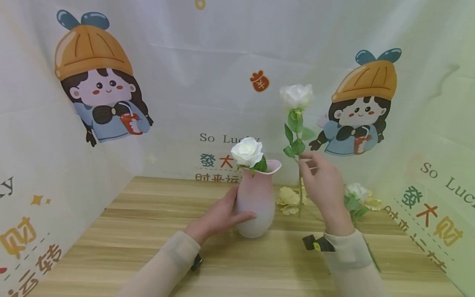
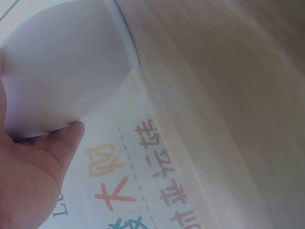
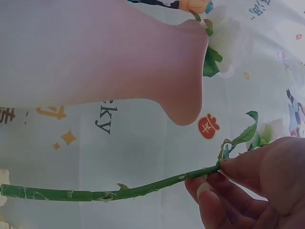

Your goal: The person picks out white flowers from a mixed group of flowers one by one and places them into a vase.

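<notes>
Presently, a pink-and-white vase (image 1: 256,204) stands about upright on the wooden tabletop (image 1: 148,235), near its middle. The left hand (image 1: 219,212) grips its body, thumb across the near face, fingers wrapped round the far side and mostly hidden. One white rose (image 1: 247,152) sits in the vase, its bloom leaning over the left of the rim. To the right, the right hand (image 1: 324,192) pinches the green stem (image 3: 147,187) of a second white rose (image 1: 297,97) between thumb and fingertips, bloom uppermost, stem apart from the vase. Pale yellow flowers (image 1: 288,201) lie behind that stem; another white flower (image 1: 357,192) lies beyond the right wrist.
</notes>
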Tool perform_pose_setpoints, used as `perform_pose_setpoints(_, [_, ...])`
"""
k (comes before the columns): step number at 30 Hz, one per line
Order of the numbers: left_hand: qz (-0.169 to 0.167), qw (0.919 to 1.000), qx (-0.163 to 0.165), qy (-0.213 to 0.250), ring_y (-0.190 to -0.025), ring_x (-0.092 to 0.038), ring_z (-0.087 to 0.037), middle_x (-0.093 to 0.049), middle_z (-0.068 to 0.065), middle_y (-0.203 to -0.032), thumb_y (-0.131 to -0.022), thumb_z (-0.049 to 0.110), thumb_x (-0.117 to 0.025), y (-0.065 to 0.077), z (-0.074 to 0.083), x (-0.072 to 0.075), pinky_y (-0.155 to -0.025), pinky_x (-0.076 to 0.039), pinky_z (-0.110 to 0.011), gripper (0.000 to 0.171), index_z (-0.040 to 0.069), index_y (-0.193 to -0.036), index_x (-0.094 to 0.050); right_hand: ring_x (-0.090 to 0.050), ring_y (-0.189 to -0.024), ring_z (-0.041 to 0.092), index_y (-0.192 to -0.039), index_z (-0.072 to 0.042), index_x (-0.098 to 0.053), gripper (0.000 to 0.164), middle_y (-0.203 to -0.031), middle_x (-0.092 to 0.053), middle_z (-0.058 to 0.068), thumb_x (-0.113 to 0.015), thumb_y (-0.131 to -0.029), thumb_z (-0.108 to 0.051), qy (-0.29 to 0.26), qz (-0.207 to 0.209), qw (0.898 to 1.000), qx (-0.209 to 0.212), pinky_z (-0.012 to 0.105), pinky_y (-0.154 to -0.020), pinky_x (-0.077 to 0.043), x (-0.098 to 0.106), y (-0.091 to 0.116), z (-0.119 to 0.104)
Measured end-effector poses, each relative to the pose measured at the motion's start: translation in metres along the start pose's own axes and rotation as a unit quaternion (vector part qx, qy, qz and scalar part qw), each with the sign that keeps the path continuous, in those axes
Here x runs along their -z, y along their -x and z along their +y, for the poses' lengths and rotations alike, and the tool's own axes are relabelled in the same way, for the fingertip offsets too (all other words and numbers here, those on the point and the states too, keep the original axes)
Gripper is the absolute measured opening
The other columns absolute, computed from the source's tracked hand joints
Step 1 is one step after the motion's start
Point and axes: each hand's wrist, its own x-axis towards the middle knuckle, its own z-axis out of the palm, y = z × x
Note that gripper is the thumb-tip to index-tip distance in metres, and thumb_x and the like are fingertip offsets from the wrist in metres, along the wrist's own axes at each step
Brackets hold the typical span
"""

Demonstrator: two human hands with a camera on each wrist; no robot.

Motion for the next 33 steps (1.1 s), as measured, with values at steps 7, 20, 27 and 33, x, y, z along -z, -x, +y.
perform_pose_setpoints(7, [0.003,1.0,-0.001,0.004,-0.113,-0.051,-0.016,-0.046,-0.007,-0.137,-0.081,0.066,-0.07,0.001,0.0,0.0,-0.097,-0.047,-0.041,0.101,0.009,-0.151,-0.025,-0.064,-0.081,0.023,-0.119,-0.01,-0.066,0.023,-0.098,-0.071,0.01,-0.057,-0.102,-0.022,-0.013,0.005,1.0,0.007,0.044,-0.058,-0.054,-0.003,-0.001,-0.007])
perform_pose_setpoints(20, [0.006,0.9999,-0.008,0.003,-0.115,-0.051,-0.017,-0.046,-0.008,-0.138,-0.081,0.065,-0.071,0.0,-0.002,0.0,-0.097,-0.046,-0.041,0.102,0.008,-0.151,-0.024,-0.065,-0.077,0.024,-0.114,-0.007,-0.068,0.018,-0.094,-0.072,0.011,-0.062,-0.1,-0.015,-0.055,0.066,0.995,0.058,0.047,-0.058,-0.056,0.0,-0.002,-0.016])
perform_pose_setpoints(27, [0.001,1.0,-0.005,0.002,-0.113,-0.051,-0.016,-0.047,-0.008,-0.136,-0.082,0.064,-0.071,0.0,0.001,0.002,-0.097,-0.047,-0.041,0.1,0.007,-0.15,-0.025,-0.063,-0.075,0.02,-0.112,-0.003,-0.068,0.017,-0.091,-0.071,0.01,-0.063,-0.098,-0.011,-0.09,0.128,0.984,0.085,0.036,-0.06,-0.051,0.009,-0.001,-0.021])
perform_pose_setpoints(33, [0.001,1.0,0.0,-0.002,-0.111,-0.053,-0.015,-0.049,-0.007,-0.134,-0.081,0.065,-0.071,0.0,0.0,0.001,-0.096,-0.047,-0.04,0.099,0.008,-0.149,-0.027,-0.062,-0.077,0.015,-0.108,-0.001,-0.067,0.014,-0.089,-0.07,0.007,-0.064,-0.097,-0.009,-0.116,0.194,0.969,0.096,0.011,-0.056,-0.043,0.015,0.0,-0.023])
